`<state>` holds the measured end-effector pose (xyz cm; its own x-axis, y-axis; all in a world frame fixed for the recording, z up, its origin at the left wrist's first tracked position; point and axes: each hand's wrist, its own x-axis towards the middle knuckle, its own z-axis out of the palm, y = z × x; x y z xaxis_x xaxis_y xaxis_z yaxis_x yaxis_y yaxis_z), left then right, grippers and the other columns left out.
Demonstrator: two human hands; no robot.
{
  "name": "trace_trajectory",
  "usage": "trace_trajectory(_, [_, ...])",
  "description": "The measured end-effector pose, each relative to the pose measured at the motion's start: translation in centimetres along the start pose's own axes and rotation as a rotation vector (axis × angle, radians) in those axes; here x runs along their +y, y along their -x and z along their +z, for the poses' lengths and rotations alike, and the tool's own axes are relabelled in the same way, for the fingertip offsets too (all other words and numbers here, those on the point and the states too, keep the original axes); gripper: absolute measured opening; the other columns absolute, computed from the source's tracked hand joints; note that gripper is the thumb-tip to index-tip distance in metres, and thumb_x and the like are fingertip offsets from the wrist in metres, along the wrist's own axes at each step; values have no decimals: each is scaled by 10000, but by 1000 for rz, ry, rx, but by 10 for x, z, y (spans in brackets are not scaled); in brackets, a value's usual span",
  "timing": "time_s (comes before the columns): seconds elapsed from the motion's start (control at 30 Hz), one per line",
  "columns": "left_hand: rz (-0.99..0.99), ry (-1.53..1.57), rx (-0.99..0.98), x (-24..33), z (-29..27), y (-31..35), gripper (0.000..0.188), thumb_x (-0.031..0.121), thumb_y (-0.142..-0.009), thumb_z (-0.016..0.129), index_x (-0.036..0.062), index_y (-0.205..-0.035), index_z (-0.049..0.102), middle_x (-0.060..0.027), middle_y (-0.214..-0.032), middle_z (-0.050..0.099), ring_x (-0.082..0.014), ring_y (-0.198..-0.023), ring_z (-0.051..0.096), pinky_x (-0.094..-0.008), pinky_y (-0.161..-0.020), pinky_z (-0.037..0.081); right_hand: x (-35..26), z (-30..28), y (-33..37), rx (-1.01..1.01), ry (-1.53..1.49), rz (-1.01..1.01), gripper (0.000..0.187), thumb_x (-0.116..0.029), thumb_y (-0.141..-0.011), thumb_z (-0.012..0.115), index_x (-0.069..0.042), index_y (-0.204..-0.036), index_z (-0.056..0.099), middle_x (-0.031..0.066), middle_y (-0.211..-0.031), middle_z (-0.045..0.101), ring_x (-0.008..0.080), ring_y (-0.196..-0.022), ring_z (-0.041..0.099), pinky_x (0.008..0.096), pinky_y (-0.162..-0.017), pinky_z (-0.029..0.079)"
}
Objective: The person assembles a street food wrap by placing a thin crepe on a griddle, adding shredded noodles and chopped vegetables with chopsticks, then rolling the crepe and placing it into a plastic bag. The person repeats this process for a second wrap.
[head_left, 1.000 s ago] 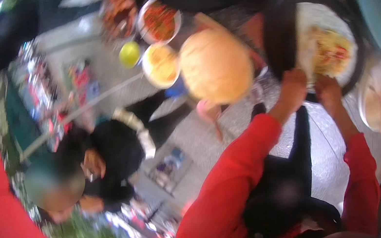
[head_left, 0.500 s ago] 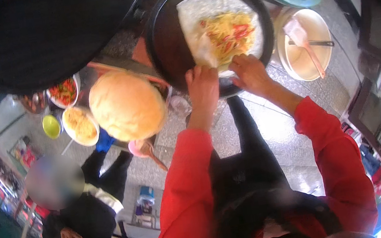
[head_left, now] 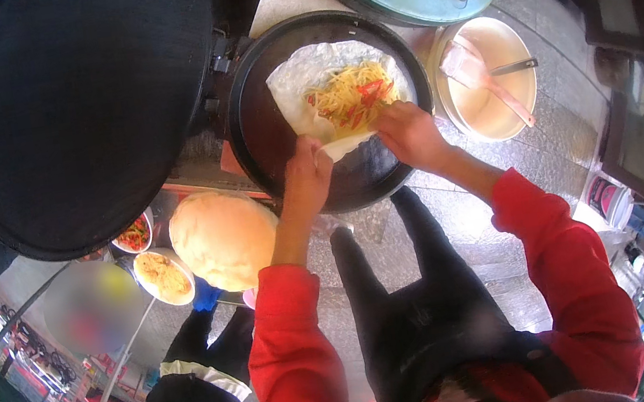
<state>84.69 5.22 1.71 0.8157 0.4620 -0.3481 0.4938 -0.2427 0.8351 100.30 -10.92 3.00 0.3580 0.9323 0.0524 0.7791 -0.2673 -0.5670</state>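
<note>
The fingertips of both hands were hidden: they curled down onto the near edge of the thin white crepe [head_left: 321,84], so whether they pinched the edge or only pressed on it could not be told. The left hand [head_left: 308,171] had its fingers drawn together, knuckles up, on the folded flap nearest the person. The right hand [head_left: 409,131] lay just beside it, fingers likewise bunched on the same edge and partly covering the filling. The crepe lay on the round black griddle [head_left: 261,127], directly beyond both hands. Its far side was still round and flat, while its near side was folded in, so its longer line ran left to right across the hands. Yellow shreds with red strips [head_left: 356,94] were heaped just beyond the right hand's fingers. Further right stood a pale pot of batter [head_left: 487,106] with a spatula and ladle in it. Left of the left hand, a domed round bread [head_left: 223,236] sat near the raised black lid [head_left: 74,105].
</note>
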Motion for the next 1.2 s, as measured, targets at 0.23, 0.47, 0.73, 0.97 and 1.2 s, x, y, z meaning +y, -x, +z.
trace_trajectory(0.23, [24, -303, 158, 4, -9, -65, 149, 98, -811, 501, 23, -940, 496, -216, -847, 588, -391, -799, 572, -434, -710, 454, 33, -9, -84, -69, -26, 86, 138, -89, -749, 540, -68, -874, 595, 121, -854, 590, 304, -834, 572, 391, -707, 464])
trace_trajectory(0.47, [167, -557, 300, -16, -3, -78, 153, 63, -769, 541, 41, -920, 530, -170, -893, 582, -346, -892, 541, -417, -755, 448, 13, -4, -29, -79, 47, -290, 200, -63, -691, 596, -32, -888, 587, 90, -856, 554, 257, -816, 557, 345, -683, 474])
trace_trajectory(0.73, [66, -573, 419, -9, -12, -66, 274, 34, -749, 566, 46, -1020, 527, -196, -1013, 543, -371, -964, 494, -433, -815, 390, 63, -4, -71, -30, 44, -164, 257, -75, -720, 572, -7, -968, 579, 119, -910, 547, 276, -864, 537, 362, -715, 469])
trace_trajectory(0.97, [275, -609, 243, 0, 24, -22, 548, 166, -752, 649, 33, -1228, 411, -179, -1182, 466, -347, -1103, 435, -460, -913, 342, 34, -12, -62, -74, 245, -79, 338, -164, -717, 571, -71, -1042, 574, 48, -979, 549, 231, -936, 509, 370, -862, 399])
trace_trajectory(1.2, [344, -736, 173, -21, 11, -34, 561, 151, -751, 652, 42, -1239, 398, -161, -1162, 491, -337, -1090, 455, -432, -901, 369, 56, 1, -49, -154, 420, -319, 515, -220, -740, 621, -91, -1218, 477, 40, -1158, 509, 224, -1059, 485, 321, -894, 396])
